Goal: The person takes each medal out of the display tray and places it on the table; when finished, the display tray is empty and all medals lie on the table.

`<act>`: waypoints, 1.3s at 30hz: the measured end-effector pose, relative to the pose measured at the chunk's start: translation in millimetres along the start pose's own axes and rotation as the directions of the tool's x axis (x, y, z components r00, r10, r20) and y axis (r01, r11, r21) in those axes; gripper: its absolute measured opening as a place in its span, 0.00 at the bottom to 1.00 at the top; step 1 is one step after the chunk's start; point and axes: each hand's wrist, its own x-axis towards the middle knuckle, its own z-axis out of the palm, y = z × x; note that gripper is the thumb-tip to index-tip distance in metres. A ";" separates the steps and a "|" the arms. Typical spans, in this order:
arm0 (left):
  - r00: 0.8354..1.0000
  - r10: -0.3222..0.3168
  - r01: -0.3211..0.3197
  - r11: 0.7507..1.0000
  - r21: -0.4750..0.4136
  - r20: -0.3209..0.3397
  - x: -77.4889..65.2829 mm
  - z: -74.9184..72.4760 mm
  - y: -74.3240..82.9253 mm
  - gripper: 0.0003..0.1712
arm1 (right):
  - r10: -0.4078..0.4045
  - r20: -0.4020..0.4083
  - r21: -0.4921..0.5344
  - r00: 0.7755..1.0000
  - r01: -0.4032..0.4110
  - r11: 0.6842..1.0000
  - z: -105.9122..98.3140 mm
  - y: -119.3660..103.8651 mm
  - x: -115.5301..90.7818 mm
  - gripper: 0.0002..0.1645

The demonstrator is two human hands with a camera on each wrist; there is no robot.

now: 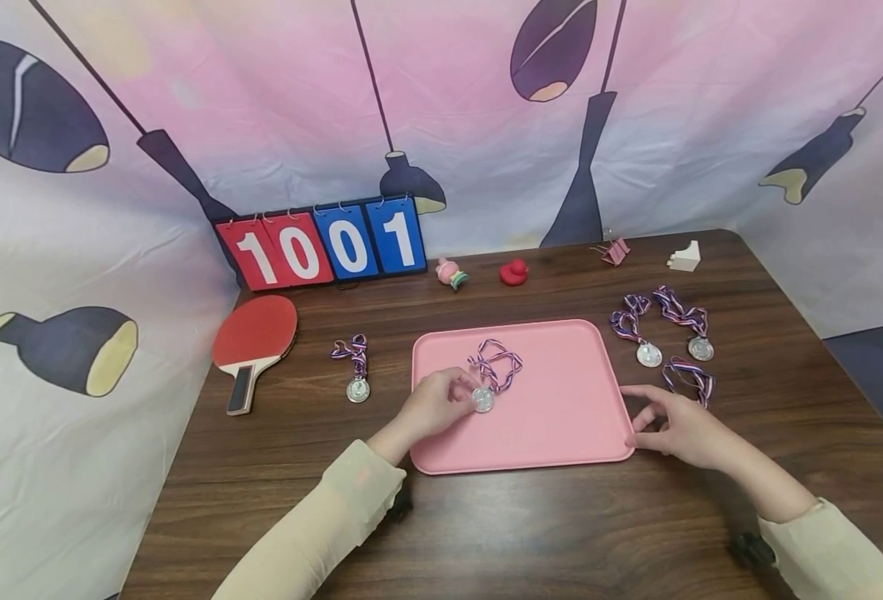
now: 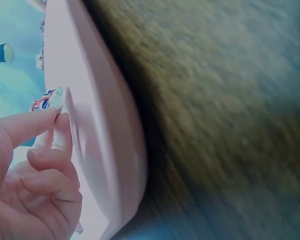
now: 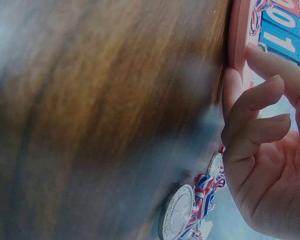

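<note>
A silver medal [image 1: 482, 399] with a striped red, white and blue ribbon [image 1: 503, 367] lies on the left part of a pink tray [image 1: 554, 425]. Thumb and fingertips of my left hand [image 1: 434, 404] pinch the medal's edge; the left wrist view shows the medal [image 2: 57, 98] tilted up between them. At the tray's right edge, my right hand [image 1: 674, 425] holds the rim near the front corner. In the right wrist view its thumb is on the rim and a finger lies against the outer side. Beyond this hand lies another medal ribbon [image 1: 690, 379].
Two medals [image 1: 648, 354] [image 1: 700, 347] lie right of the tray, another medal [image 1: 358, 389] left. A table tennis paddle [image 1: 256, 333] and flip scoreboard [image 1: 321, 246] stand far left. Along the back are a pig figure [image 1: 449, 272], red duck [image 1: 514, 272], pink clip [image 1: 616, 252] and white block [image 1: 685, 257].
</note>
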 end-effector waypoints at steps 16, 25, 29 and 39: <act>0.986 -0.016 -0.033 0.955 -0.296 -0.163 -13.1 -42.3 13.6 0.12 | -0.012 -0.008 -0.005 1.000 0.012 1.000 0.2 1.0 0.1 0.41; 0.960 -0.169 0.083 0.934 -0.346 -0.225 -38.7 -92.8 8.6 0.16 | -0.012 -0.010 0.001 1.000 0.012 1.000 1.1 2.2 -0.2 0.41; 0.934 -0.235 0.138 0.932 -0.334 -0.270 -50.2 -110.7 -24.3 0.19 | -0.011 -0.012 -0.003 1.000 0.011 1.000 1.8 2.6 0.0 0.42; 0.857 -0.360 0.265 0.922 -0.283 -0.369 -83.3 -145.5 -77.5 0.26 | -0.011 -0.006 0.006 1.000 0.011 1.000 1.1 2.4 0.1 0.42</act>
